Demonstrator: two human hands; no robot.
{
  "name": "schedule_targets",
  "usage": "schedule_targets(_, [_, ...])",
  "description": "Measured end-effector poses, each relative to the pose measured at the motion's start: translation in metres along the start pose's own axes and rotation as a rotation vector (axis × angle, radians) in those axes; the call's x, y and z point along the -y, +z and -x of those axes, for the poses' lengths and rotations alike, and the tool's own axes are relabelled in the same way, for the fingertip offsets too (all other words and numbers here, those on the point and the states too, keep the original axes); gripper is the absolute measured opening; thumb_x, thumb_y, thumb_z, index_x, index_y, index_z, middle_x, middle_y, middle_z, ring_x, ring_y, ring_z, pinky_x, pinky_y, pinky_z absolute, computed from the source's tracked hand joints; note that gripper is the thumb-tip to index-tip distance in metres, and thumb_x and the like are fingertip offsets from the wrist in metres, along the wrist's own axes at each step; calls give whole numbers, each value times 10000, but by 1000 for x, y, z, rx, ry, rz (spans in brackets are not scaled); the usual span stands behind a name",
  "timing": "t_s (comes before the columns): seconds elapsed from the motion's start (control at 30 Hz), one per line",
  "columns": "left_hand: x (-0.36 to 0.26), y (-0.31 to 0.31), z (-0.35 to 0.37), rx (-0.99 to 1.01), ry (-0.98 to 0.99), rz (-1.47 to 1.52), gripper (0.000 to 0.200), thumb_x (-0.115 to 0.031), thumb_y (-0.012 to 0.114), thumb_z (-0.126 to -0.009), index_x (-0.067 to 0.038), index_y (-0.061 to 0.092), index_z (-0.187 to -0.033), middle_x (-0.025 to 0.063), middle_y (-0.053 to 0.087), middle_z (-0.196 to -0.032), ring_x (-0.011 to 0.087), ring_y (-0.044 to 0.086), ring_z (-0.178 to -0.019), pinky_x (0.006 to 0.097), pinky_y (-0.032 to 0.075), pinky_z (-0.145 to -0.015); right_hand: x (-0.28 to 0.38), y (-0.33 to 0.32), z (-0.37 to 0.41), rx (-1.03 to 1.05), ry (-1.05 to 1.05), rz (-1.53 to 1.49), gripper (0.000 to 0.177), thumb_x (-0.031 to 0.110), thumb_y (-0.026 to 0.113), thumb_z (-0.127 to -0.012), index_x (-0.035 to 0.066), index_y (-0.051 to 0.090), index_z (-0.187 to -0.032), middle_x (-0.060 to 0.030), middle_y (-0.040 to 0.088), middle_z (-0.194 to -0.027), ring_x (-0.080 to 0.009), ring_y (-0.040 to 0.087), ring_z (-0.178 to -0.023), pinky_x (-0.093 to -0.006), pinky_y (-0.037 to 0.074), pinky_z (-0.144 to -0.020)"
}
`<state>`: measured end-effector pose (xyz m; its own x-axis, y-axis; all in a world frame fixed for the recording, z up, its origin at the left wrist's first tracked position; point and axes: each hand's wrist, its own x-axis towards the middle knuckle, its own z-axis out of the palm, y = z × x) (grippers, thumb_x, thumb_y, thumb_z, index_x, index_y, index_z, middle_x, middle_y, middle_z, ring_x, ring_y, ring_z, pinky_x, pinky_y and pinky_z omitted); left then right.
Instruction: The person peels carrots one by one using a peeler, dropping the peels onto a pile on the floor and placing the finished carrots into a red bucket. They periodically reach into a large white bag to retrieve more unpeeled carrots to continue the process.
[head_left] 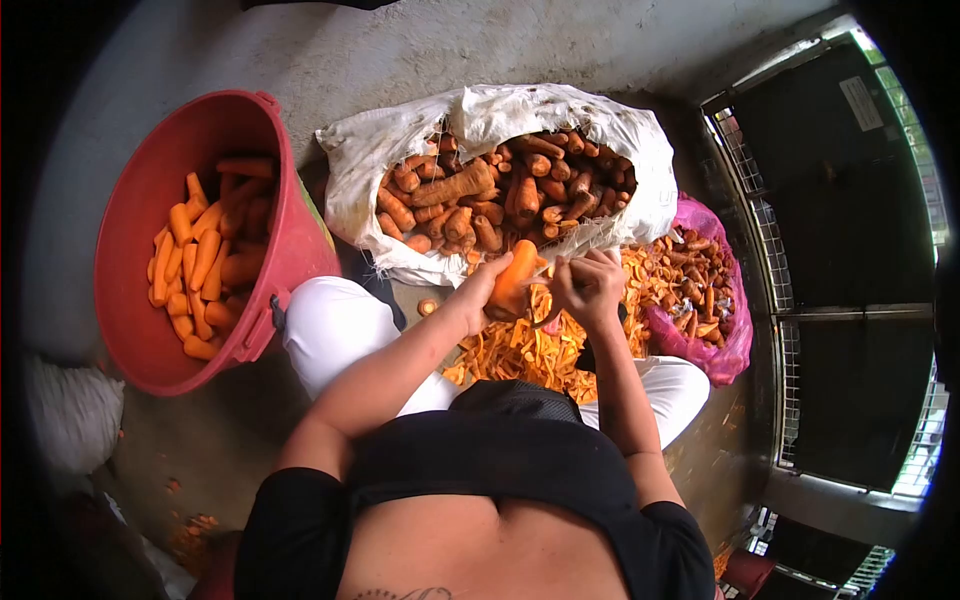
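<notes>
My left hand [476, 297] is closed around a thick carrot [518, 268], which is bright orange and tilted upward over my lap. To its right, my right hand [592, 286] is in a fist around a peeler [546, 314]. Only a thin, curved, blurred part of that tool shows, close to the carrot's side; its handle is hidden by my fingers. Below both hands lies a heap of orange peelings [520, 357] between my knees. One small carrot piece [427, 307] sits left of the heap, near my left knee.
Ahead, a torn white sack [350, 165] lies open, full of unpeeled carrots [470, 190]. At left, a big red bucket [130, 270] holds smooth peeled carrots [205, 250]. A pink plastic bag [735, 340] of scraps stands at right, near a dark barred door [840, 250].
</notes>
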<state>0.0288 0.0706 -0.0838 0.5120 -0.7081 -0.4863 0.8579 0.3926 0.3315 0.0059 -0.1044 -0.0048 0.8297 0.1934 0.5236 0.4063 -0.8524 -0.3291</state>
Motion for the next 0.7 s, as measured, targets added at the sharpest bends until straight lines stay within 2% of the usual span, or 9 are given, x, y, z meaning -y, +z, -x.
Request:
schedule_targets(0.07, [-2, -6, 0, 26, -34, -30, 371, -428, 476, -946, -96, 567, -1084, 18, 631, -848, 115, 625, -668, 257, 533, -559, 17, -1, -12, 2, -129, 10, 312, 83, 651, -695, 78, 470, -441, -31, 448, -436, -191, 441, -469, -320, 322, -516])
schedule_targets(0.17, [1, 9, 8, -63, 46, -11, 368, -435, 484, -938, -103, 575, -1069, 14, 636, -831, 109, 624, -659, 240, 523, -538, 15, 7, -17, 53, -216, 25, 301, 94, 657, -669, 85, 467, -437, -22, 448, -435, -188, 449, -467, -328, 321, -510])
schedule_targets(0.43, [-7, 17, 16, -26, 105, -123, 321, -432, 528, -915, -132, 613, -990, 0, 633, -783, 96, 616, -651, 236, 517, -534, 5, 12, -23, 115, -195, -48, 318, 141, 650, -672, 103, 432, -444, -20, 460, -455, -202, 459, -494, -331, 345, -517])
schedule_targets(0.5, [-10, 21, 20, -37, 115, -146, 341, -440, 528, -914, -121, 609, -1003, 7, 631, -796, 96, 616, -654, 233, 514, -527, 0, 14, -23, 101, -181, -91, 315, 140, 644, -687, 101, 445, -446, -24, 471, -460, -204, 470, -497, -329, 351, -517])
schedule_targets(0.6, [-6, 21, 9, -55, 147, -11, 370, -437, 523, -920, -96, 590, -1047, 17, 622, -833, 94, 613, -677, 239, 520, -558, -7, 21, -26, 94, -173, -122, 300, 143, 634, -713, 96, 485, -457, -35, 485, -471, -206, 481, -501, -326, 358, -517])
schedule_targets(0.63, [-7, 16, 9, 7, 143, -80, 383, -431, 520, -924, -84, 581, -1075, 23, 622, -855, 94, 612, -687, 240, 522, -575, -9, 21, -26, 94, -169, -125, 294, 144, 630, -722, 94, 501, -462, -39, 489, -475, -206, 484, -502, -326, 360, -517])
schedule_targets(0.67, [-10, 8, 11, 71, 139, -149, 397, -425, 517, -928, -73, 571, -1103, 29, 623, -878, 95, 612, -697, 242, 524, -593, -10, 20, -26, 109, -134, -115, 278, 153, 616, -755, 102, 572, -485, -25, 509, -470, -180, 471, -484, -320, 377, -525])
schedule_targets(0.7, [-12, 4, 12, 134, 138, -220, 412, -419, 514, -932, -61, 561, -1131, 35, 623, -901, 95, 611, -707, 244, 526, -610, -39, 33, -18, 52, 29, -146, 281, 166, 605, -783, 129, 626, -505, 1, 534, -467, -128, 469, -468, -323, 392, -536])
